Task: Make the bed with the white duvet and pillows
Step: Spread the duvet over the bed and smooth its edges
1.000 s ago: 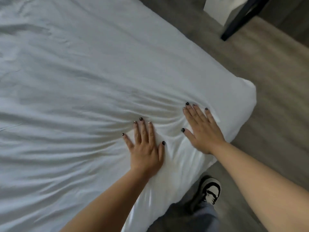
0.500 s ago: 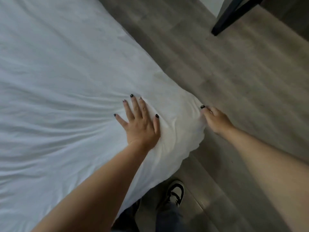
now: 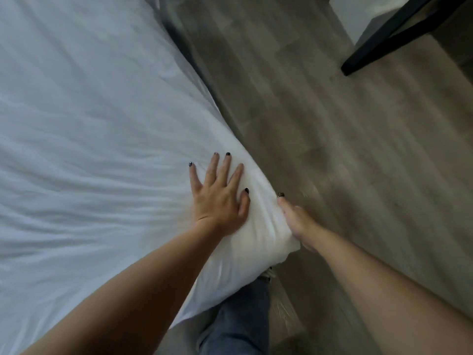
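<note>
head view: the left hand [image 3: 219,198] lies flat, fingers straight and spread, pressing the white duvet [image 3: 89,149] near its corner on the bed. the right hand [image 3: 294,219] grips that corner's edge beside the grey floor [image 3: 358,175], thumb on top.

Left hand [image 3: 220,201] flat, right hand [image 3: 298,221] curled.

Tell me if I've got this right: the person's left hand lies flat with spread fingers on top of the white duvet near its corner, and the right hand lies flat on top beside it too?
Not quite. The left hand does lie flat with spread fingers on the white duvet near its corner. The right hand is not on top: the head view shows it at the corner's outer edge, over the floor, gripping the fabric from the side.
</note>
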`<state>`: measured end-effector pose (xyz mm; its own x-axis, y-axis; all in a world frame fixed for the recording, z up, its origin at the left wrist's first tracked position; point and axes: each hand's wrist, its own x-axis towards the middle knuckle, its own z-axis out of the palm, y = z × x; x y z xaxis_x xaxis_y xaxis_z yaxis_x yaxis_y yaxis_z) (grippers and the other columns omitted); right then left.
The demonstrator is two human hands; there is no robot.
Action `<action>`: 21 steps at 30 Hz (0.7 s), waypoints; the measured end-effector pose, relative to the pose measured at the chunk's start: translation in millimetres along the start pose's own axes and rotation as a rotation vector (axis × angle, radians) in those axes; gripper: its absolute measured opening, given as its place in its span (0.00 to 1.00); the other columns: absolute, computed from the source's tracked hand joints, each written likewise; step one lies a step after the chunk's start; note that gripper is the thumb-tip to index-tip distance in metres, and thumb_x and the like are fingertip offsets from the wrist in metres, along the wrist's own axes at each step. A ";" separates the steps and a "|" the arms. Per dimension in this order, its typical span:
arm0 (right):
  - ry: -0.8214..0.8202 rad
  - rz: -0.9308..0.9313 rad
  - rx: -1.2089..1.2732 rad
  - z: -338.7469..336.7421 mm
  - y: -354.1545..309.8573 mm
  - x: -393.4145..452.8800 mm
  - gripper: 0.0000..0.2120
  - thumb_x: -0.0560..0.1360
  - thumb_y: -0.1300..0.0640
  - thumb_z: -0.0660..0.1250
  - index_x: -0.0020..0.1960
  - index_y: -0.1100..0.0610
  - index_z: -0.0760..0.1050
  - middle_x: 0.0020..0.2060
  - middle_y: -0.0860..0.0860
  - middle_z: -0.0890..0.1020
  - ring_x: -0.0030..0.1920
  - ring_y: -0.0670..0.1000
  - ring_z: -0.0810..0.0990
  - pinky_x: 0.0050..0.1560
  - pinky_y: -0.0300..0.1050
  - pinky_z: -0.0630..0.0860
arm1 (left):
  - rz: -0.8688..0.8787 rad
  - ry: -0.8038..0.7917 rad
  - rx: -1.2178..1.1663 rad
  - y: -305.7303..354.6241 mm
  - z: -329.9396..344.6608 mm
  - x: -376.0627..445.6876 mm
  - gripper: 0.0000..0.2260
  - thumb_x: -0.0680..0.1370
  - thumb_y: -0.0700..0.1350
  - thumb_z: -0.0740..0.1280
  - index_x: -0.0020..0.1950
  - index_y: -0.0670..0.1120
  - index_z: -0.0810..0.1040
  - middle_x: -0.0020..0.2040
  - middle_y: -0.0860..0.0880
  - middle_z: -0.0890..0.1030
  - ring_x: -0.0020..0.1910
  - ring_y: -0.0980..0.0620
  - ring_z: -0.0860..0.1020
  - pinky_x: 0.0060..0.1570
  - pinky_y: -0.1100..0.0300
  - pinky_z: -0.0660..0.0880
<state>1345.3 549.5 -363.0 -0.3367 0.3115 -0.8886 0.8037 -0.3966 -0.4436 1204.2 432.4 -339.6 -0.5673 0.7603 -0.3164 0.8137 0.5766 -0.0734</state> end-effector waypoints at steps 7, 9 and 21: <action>-0.401 -0.028 -0.116 -15.4 -24.6 -4.2 0.20 0.77 0.37 0.56 0.50 0.50 0.78 0.45 0.44 0.81 0.53 0.45 0.79 0.51 0.33 0.72 | -0.016 0.076 -0.060 3.5 -3.5 0.3 0.28 0.78 0.57 0.52 0.74 0.49 0.70 0.77 0.46 0.65 0.78 0.45 0.57 0.74 0.37 0.50; -0.478 -0.014 -0.177 -21.9 -25.9 -9.5 0.25 0.69 0.37 0.68 0.53 0.56 0.79 0.46 0.48 0.83 0.49 0.46 0.81 0.50 0.34 0.76 | -0.070 0.111 -0.089 6.7 -4.9 3.4 0.27 0.78 0.56 0.52 0.74 0.47 0.71 0.76 0.46 0.67 0.78 0.46 0.59 0.75 0.39 0.51; -0.702 -0.064 -0.461 -34.5 -47.2 -67.7 0.16 0.75 0.51 0.71 0.59 0.56 0.77 0.50 0.48 0.82 0.50 0.48 0.80 0.55 0.44 0.78 | -1.159 0.650 -1.149 89.4 -60.0 -48.7 0.15 0.81 0.39 0.58 0.65 0.48 0.76 0.61 0.57 0.78 0.58 0.66 0.74 0.60 0.71 0.69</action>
<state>1347.2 577.0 -277.8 -0.4929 -0.3484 -0.7973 0.8411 0.0436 -0.5391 1296.9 464.8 -274.0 -0.9248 -0.3388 -0.1730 -0.3418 0.5405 0.7688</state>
